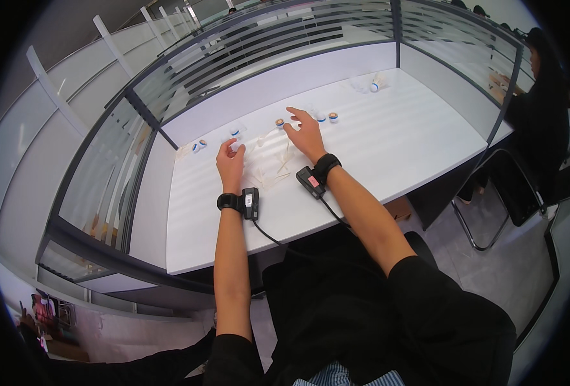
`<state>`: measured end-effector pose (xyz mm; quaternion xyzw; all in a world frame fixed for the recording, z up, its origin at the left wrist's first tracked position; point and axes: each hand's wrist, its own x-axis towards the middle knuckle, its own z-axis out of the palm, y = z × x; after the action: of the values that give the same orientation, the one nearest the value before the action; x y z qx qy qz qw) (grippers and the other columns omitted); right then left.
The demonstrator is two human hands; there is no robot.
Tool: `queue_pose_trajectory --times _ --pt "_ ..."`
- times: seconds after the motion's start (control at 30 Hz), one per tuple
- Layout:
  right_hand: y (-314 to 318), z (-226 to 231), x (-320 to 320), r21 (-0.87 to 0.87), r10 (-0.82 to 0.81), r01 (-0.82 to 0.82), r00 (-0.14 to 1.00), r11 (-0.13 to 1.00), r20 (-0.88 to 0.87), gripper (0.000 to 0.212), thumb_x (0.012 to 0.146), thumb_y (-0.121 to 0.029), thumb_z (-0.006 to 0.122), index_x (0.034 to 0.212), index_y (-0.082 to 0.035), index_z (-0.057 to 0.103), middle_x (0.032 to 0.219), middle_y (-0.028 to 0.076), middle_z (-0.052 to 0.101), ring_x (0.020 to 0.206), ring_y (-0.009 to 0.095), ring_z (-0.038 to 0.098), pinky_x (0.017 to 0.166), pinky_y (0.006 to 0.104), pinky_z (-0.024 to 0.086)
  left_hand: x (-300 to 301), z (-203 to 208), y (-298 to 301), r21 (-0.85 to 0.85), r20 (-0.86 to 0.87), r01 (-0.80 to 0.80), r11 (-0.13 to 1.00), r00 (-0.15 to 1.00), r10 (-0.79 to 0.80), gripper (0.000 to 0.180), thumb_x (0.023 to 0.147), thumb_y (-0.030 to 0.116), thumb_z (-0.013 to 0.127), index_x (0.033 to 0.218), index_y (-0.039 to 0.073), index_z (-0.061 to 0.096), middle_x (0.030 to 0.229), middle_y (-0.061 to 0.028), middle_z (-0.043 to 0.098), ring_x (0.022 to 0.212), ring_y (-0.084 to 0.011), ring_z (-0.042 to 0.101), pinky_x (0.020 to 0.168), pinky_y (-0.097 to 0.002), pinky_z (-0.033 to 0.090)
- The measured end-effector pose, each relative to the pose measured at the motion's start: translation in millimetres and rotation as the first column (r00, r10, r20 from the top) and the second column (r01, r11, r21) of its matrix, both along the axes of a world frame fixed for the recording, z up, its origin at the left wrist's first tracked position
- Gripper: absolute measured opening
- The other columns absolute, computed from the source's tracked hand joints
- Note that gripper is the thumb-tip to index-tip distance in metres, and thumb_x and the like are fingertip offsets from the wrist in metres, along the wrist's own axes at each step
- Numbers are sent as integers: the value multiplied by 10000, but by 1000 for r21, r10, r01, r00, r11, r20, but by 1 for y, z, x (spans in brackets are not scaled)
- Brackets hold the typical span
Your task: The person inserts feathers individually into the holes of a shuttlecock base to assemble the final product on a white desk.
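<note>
We are resting our left hand (231, 163) half-curled, gripping nothing, beside the sticks (273, 172), while our open right hand (305, 134) is reaching toward the small roll (280, 123) at ten o'clock

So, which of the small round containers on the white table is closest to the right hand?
The small round container with the orange top, just left of the right hand fingertips. The pair with blue bands lies farther right; the others are farther off.

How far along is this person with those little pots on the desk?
Hard to call anything finished. Left hand rests on a clear bag by pale strips; right hand reaches toward a small capped pot. Other pots lie scattered, untouched, along the white desk.
</note>
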<state>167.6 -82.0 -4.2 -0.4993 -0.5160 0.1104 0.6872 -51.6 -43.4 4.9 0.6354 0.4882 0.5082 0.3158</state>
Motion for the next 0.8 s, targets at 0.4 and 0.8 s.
queue_pose_trajectory --times 0.4,0.8 --pt "8 -23 0 -162 52 14 915 987 399 519 794 -366 702 1249 -126 639 1273 163 614 1180 314 573 982 415 464 4 10 -14 106 -76 -179 978 979 187 376 778 261 801 1028 35 636 932 -85 634 779 -171 570 732 -309 479" --pt "23 -15 2 -349 127 189 693 918 710 535 894 -544 540 1379 -320 552 1475 170 452 1385 321 392 1130 469 275 -5 -12 13 198 23 -323 925 945 325 307 888 238 656 1061 -2 575 973 -118 624 795 -166 609 686 -297 499"
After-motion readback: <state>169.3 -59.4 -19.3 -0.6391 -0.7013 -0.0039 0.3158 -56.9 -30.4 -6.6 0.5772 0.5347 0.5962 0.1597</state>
